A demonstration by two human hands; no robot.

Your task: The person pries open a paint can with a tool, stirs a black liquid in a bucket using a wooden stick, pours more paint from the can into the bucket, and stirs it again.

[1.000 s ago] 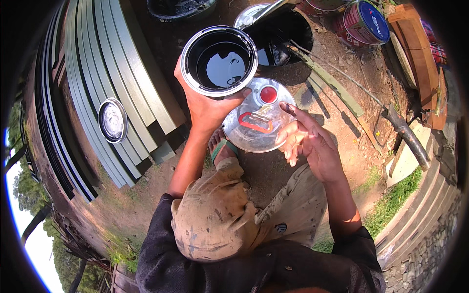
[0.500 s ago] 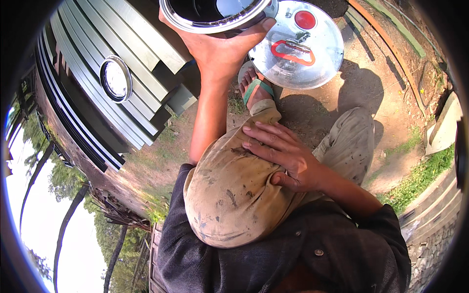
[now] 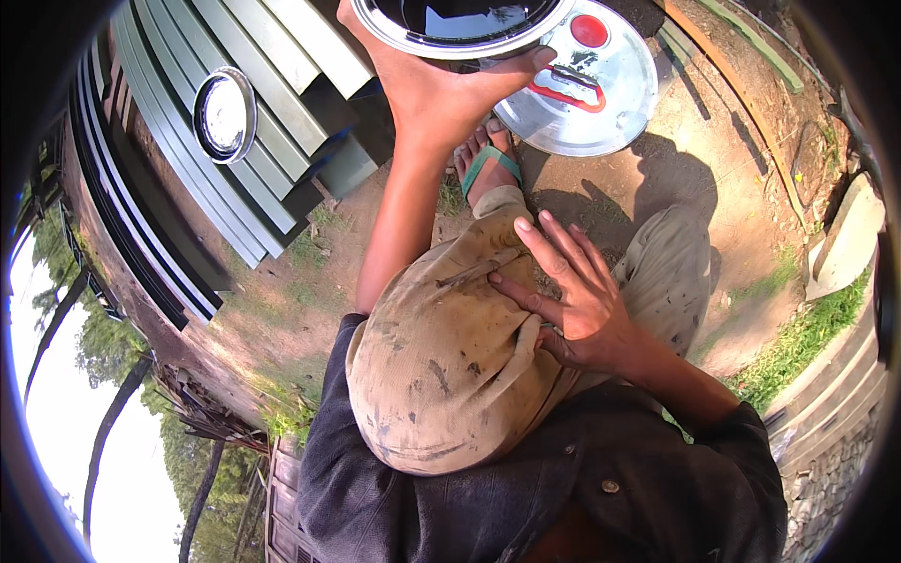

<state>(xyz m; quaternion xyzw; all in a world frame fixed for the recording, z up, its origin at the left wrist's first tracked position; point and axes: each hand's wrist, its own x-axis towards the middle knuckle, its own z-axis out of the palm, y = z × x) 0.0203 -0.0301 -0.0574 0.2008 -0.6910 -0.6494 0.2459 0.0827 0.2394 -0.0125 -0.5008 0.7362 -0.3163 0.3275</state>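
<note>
At the top edge, my left hand (image 3: 441,94) grips a round metal can (image 3: 460,50) from below and the side, its thumb against the wall. Dark, glossy liquid (image 3: 488,21) inside reflects the sky; the can's far side is cut off. My right hand (image 3: 587,310) rests on my stained tan trouser leg (image 3: 432,375), fingers spread, the forefinger raised off the cloth. Behind the can stands a large round metal container top (image 3: 615,113) with a red cap (image 3: 589,31) and a red-edged handle (image 3: 572,94).
A round can lid (image 3: 225,114) lies on stacked grey-green ribbed metal sheets (image 3: 267,89) at the left. Below the can is my foot (image 3: 488,164) in a green-strapped sandal. An orange strip (image 3: 732,84) runs along the dirt at the right, near a pale slab (image 3: 845,239).
The can now shows more of its dark liquid. My right hand's fingers have lifted and spread from lying flat on the trouser leg. The whole view has shifted slightly.
</note>
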